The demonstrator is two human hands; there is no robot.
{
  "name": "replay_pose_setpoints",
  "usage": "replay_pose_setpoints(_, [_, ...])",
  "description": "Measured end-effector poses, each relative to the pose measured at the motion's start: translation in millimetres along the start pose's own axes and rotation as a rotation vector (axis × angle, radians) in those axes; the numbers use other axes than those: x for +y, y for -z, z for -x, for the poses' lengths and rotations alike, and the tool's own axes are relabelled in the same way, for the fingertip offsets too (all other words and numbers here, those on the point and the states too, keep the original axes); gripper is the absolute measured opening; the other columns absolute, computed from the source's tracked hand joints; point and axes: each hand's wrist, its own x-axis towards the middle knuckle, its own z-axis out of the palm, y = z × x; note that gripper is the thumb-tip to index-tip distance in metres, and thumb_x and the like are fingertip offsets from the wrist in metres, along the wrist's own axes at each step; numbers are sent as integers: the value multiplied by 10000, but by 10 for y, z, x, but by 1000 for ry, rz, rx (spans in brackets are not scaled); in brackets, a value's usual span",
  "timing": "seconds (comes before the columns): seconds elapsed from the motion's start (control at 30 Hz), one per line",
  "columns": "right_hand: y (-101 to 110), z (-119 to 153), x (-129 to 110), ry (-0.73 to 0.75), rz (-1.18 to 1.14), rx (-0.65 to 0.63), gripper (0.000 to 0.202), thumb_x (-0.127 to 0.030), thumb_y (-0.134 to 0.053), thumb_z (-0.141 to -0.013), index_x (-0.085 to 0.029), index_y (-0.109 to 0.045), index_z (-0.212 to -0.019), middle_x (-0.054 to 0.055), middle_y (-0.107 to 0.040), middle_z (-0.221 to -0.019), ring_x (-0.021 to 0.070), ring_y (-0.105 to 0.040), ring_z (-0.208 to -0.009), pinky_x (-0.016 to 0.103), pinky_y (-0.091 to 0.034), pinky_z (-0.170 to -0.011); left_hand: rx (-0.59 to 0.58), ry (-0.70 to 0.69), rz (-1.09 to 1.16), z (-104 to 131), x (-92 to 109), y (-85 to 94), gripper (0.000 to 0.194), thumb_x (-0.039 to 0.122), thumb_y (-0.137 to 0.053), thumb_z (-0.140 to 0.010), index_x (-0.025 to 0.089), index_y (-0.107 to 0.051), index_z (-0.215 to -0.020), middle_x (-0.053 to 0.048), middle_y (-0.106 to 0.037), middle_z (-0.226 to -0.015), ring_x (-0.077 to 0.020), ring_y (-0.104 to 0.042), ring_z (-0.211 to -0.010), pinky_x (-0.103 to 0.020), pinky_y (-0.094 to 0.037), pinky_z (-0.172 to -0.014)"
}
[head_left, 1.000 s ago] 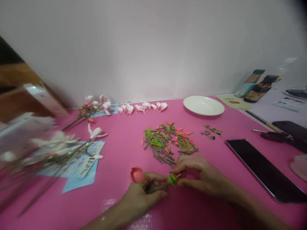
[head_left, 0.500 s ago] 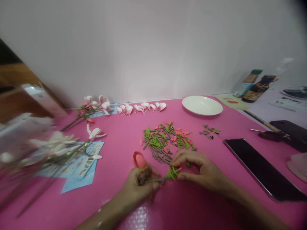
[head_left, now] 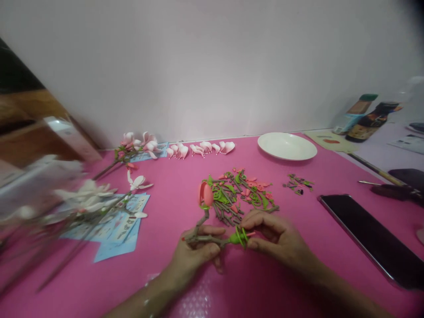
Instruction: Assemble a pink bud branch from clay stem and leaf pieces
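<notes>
My left hand (head_left: 195, 254) grips a brown plastic flower branch (head_left: 207, 239) between thumb and fingers. A coral-pink bud (head_left: 206, 194) stands upright on its side twig. On the branch's right end sits a green flower base (head_left: 237, 237) with looped rings and a thin pink pin sticking out to the right. My right hand (head_left: 276, 236) is closed in a pinch on that green base's rings. Just beyond the hands lies a pile of loose green, brown and coral plastic parts (head_left: 228, 194).
Pink petals (head_left: 205, 148) lie in a row near the wall, left of a white plate (head_left: 286, 146). Finished white flower stems (head_left: 86, 196) rest on blue sheets (head_left: 115, 247) at left. A phone (head_left: 367, 238), small parts (head_left: 298, 183) and a screwdriver (head_left: 380, 187) are at right.
The branch has turned in my left hand, so the coral bud now stands higher and farther right, its twig showing. My right hand stays at the green base. The view has shifted slightly left.
</notes>
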Motion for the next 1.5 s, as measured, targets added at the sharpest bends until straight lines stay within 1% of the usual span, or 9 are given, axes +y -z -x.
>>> replay_pose_setpoints(0.2, [-61,24,-33,138,98,4,123,-277,-715,-770,-220,-657,-861,25,-652,-804,159,-621,-790,281,-515,-721,51,23,49,-12,-14,-33,242,232,-776,-685,168,-749,-916,-19,-689,-541,-120,-624,-411,-196,-527,-425])
replay_pose_setpoints(0.37, [-122,45,-35,245,164,-13,180,-190,-692,-790,-250,-637,-950,9,-660,-830,152,-620,-778,292,-503,-706,107,134,208,-13,21,-129,250,272,-826,-608,154,-760,-818,-40,-712,-603,-84,-591,-411,-159,-494,-399])
replay_pose_setpoints(0.6, [-152,54,-16,348,363,6,180,-177,-703,-774,-223,-648,-939,26,-649,-857,157,-617,-798,286,-504,-694,111,271,117,-27,17,-143,262,321,-741,-715,64,-729,-766,-59,-661,-546,-73,-553,-398,-166,-489,-415])
replay_pose_setpoints(0.77, [-148,50,-15,354,421,28,167,-174,-705,-768,-216,-661,-924,25,-640,-812,151,-615,-758,261,-507,-661,71,274,51,-28,-90,-96,364,432,-667,-756,91,-617,-637,-18,-597,-452,-89,-504,-293,-180,-413,-315])
replay_pose_setpoints(0.93, [-157,58,3,313,374,3,158,-179,-691,-785,-232,-660,-931,12,-671,-797,150,-630,-750,259,-514,-667,127,286,-56,7,-82,-128,432,524,-650,-714,135,-547,-558,40,-480,-343,-50,-345,-229,-166,-236,-263])
replay_pose_setpoints(1.07, [-170,63,4,299,346,-19,153,-180,-699,-778,-225,-662,-919,15,-685,-798,153,-640,-752,265,-516,-680,198,334,-174,20,-12,-187,524,603,-606,-680,149,-513,-434,48,-374,-290,-38,-253,-253,-205,-111,-307])
replay_pose_setpoints(1.2, [-185,67,9,296,335,-32,167,-174,-697,-778,-227,-660,-932,10,-680,-792,145,-640,-743,253,-514,-669,172,343,-124,16,23,-211,545,577,-567,-707,174,-436,-364,52,-306,-293,-47,-256,-298,-228,-107,-351])
replay_pose_setpoints(1.33, [-208,76,23,300,323,-37,155,-162,-696,-774,-228,-658,-909,15,-669,-803,151,-641,-754,253,-518,-668,155,409,10,16,18,-203,481,548,-603,-686,193,-394,-438,89,-273,-334,-36,-173,-302,-207,-77,-323])
replay_pose_setpoints(1.5, [-221,73,25,337,335,-29,147,-139,-674,-788,-225,-653,-905,19,-652,-785,136,-632,-707,233,-512,-614,165,411,19,16,13,-204,457,523,-621,-691,192,-387,-480,94,-291,-377,-33,-176,-328,-189,-92,-325])
